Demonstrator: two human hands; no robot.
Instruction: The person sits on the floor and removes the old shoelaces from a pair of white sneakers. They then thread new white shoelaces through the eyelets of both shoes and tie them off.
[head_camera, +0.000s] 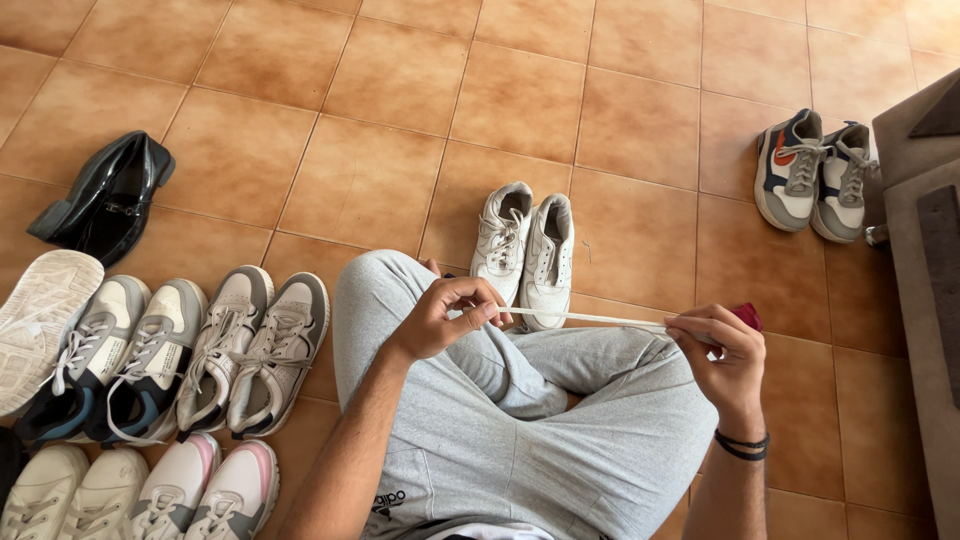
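A white shoelace (585, 318) is stretched level between my two hands above my crossed legs in grey sweatpants (520, 420). My left hand (448, 315) pinches one end of it. My right hand (722, 355) pinches the other end, a black band on its wrist. Just beyond the lace, a pair of white sneakers (523, 250) stands on the tile floor. A small dark red thing (748, 316) shows behind my right hand.
Rows of sneakers (190, 350) line the floor at my left, with white and pink pairs (140, 490) nearest. A black leather shoe (105, 195) lies farther left. A grey, white and orange pair (812, 172) stands by a grey sofa (925, 270) at right.
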